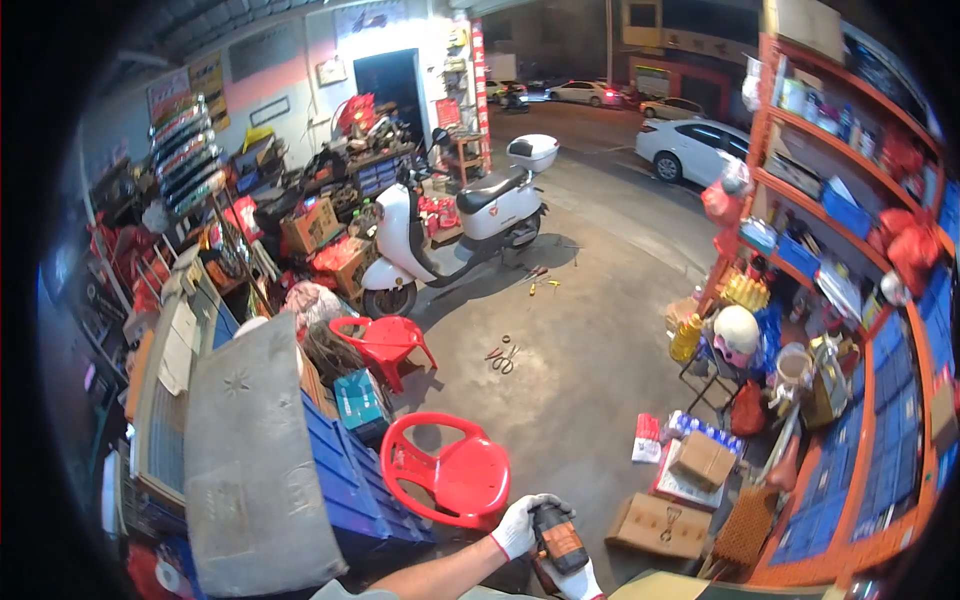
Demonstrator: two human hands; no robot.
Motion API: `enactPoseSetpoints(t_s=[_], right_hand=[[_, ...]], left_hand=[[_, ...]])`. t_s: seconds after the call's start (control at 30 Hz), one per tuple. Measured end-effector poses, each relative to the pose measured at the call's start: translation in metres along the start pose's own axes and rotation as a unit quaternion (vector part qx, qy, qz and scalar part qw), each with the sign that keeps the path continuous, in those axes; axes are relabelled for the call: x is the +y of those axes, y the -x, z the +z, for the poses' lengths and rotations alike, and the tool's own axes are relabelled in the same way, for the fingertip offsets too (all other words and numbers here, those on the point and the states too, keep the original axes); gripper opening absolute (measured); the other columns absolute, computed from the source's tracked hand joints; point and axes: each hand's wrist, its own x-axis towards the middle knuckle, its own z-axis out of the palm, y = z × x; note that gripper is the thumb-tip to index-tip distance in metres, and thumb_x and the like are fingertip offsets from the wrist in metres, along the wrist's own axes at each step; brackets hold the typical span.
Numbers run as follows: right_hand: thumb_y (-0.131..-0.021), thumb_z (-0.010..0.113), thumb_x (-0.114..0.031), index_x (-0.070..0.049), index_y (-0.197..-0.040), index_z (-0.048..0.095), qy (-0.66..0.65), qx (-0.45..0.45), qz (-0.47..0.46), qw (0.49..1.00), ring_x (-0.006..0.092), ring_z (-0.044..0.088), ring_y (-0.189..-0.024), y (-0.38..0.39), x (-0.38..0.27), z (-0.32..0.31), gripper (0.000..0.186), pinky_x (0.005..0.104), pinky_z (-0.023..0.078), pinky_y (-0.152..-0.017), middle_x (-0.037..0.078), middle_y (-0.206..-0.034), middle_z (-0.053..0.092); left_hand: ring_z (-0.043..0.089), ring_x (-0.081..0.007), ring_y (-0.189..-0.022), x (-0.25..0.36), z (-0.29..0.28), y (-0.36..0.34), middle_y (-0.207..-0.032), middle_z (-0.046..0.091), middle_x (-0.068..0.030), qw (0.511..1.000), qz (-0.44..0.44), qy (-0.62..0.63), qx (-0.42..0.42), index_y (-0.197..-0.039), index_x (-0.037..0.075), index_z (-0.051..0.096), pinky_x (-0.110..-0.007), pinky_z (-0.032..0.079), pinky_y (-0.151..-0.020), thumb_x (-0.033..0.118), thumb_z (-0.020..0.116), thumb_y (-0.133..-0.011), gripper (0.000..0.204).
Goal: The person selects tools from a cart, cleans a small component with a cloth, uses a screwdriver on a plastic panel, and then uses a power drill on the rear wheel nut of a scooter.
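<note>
Both of my hands wear white gloves and are at the lower middle of the head view. Between them is a black, block-shaped thing with an orange panel (562, 545); its exact kind is unclear. My left hand (516, 530) closes round its upper left side, with fingers over the top. My right hand (580, 583) grips it from below, its fingers mostly hidden behind it. Just beyond my left hand stands a red plastic chair (470, 475). To the right of my hands lies a cardboard box (660, 527) on the floor.
A white scooter (490, 215) stands farther off, near a second red chair (385, 345). Pliers and scissors (503, 362) lie on the concrete floor, with more hand tools (540, 285) beyond. Orange shelving (850, 150) lines the right; a grey board (255, 470) covers blue drawers on the left.
</note>
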Motion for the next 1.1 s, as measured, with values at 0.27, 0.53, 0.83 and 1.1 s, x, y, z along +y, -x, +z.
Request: enactPoseSetpoints(t_s=[0.27, 0.53, 0.83, 1.1], right_hand=[[-0.085, 0.064, -0.012, -0.002, -0.130, 0.053, 0.107, -0.032, -0.210, 0.971, 0.0346, 0.054, -0.118, -0.242, 0.019, -0.108, 0.047, 0.0413, 0.044, -0.099, 0.019, -0.125, 0.058], [-0.085, 0.065, -0.012, -0.003, -0.130, 0.053, 0.010, -0.072, 0.050, 0.996, 0.0304, 0.054, -0.120, -0.461, 0.018, -0.243, 0.047, 0.0394, 0.043, -0.101, 0.016, -0.125, 0.059], [-0.090, 0.064, -0.024, -0.007, -0.129, 0.059, 0.092, -0.041, -0.140, 0.985, 0.0294, 0.057, -0.120, -0.767, 0.001, -0.381, 0.043, 0.0384, 0.047, -0.099, 0.016, -0.129, 0.061], [-0.088, 0.066, -0.007, -0.003, -0.132, 0.058, -0.075, -0.159, 0.011, 0.984, 0.0213, 0.055, -0.123, -1.054, -0.020, -0.481, 0.045, 0.0311, 0.044, -0.103, 0.011, -0.132, 0.060]], left_hand=[[0.064, -0.0329, -0.078, 0.103, 0.074, -0.230, -0.072, 0.061, -0.0108, 0.993, -0.027, 0.115, 0.000, -0.082, 0.008, 0.055, -0.050, 0.054, -0.087, 0.027, 0.047, -0.103, 0.030], [0.066, -0.0352, -0.088, 0.178, 0.192, -0.434, -0.088, 0.065, -0.0166, 0.994, -0.077, 0.081, 0.023, -0.091, 0.006, 0.056, -0.052, 0.054, -0.087, 0.027, 0.044, -0.104, 0.027], [0.064, -0.0378, -0.088, 0.308, 0.298, -0.723, -0.084, 0.063, -0.0187, 0.988, -0.049, 0.117, 0.083, -0.087, 0.004, 0.053, -0.055, 0.053, -0.087, 0.029, 0.044, -0.103, 0.030], [0.063, -0.0387, -0.089, 0.470, 0.397, -0.914, -0.084, 0.062, -0.0183, 0.983, 0.080, 0.150, 0.074, -0.080, 0.004, 0.052, -0.058, 0.052, -0.090, 0.026, 0.041, -0.103, 0.034]])
